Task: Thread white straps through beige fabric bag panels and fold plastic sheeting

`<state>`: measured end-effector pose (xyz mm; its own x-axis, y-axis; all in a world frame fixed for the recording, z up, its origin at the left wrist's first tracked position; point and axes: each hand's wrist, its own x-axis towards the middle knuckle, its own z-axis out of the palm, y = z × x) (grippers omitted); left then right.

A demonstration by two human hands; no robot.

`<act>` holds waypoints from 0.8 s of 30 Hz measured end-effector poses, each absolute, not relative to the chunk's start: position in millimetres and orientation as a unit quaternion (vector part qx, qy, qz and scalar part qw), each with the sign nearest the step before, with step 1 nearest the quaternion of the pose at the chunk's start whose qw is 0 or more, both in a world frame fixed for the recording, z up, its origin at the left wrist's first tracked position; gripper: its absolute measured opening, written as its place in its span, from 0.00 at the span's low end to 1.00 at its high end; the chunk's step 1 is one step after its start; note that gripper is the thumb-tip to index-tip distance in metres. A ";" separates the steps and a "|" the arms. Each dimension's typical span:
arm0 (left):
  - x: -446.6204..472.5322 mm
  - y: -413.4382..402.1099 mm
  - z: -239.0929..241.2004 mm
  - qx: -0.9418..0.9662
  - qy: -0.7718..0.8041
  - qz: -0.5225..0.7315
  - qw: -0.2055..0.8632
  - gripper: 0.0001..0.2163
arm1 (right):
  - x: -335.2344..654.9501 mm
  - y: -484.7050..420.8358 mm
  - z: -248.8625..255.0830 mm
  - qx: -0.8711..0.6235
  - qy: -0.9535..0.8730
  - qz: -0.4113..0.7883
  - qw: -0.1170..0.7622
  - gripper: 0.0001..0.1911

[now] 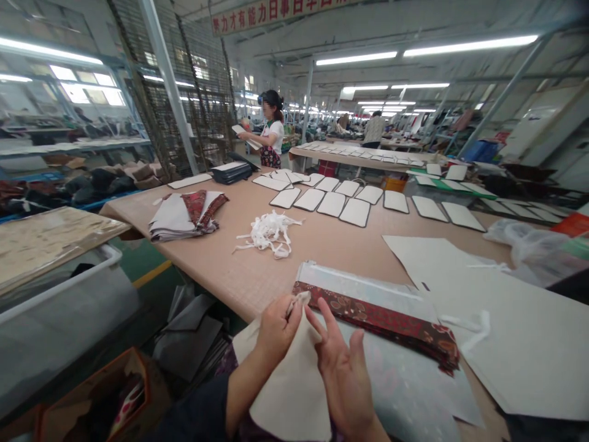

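While left hand [275, 328] pinches cream fabric [294, 387], its point away, long axis toward body, right hand [343, 368] spread open

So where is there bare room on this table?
Bare tabletop lies between the tangle of white strips and the patterned strip stack, and between the tangle and the folded fabric pile. Crowded: the white panels at the far end, the large white sheets on the right, and the near edge, where the left hand holds a cream cloth.

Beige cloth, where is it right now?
In the head view, the cloth is bottom centre, pinched in the left hand, right hand against it, just before the red stack.
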<state>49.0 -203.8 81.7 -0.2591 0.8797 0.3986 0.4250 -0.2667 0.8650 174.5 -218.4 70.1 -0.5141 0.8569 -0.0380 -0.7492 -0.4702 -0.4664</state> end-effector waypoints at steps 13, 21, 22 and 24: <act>21.5 -128.7 67.9 0.399 0.510 0.567 0.509 0.17 | 181.4 -145.6 60.6 -0.117 -0.078 0.866 0.480 0.32; 27.6 -147.7 73.0 0.570 0.525 0.555 0.302 0.12 | 160.2 -142.1 68.6 -0.156 -0.148 0.834 0.509 0.37; 31.1 -148.2 70.3 0.574 0.526 0.556 0.290 0.12 | 158.8 -143.6 69.1 -0.156 -0.156 0.831 0.510 0.37; 39.2 -147.4 63.2 0.565 0.527 0.553 0.313 0.16 | 156.1 -147.4 67.8 -0.163 -0.182 0.820 0.518 0.38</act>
<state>39.2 -147.4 63.2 -0.1655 0.9410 0.2952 0.2492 -0.2497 0.9357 156.1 -147.4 67.8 -0.4099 0.9088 -0.0784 -0.7903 -0.3967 -0.4670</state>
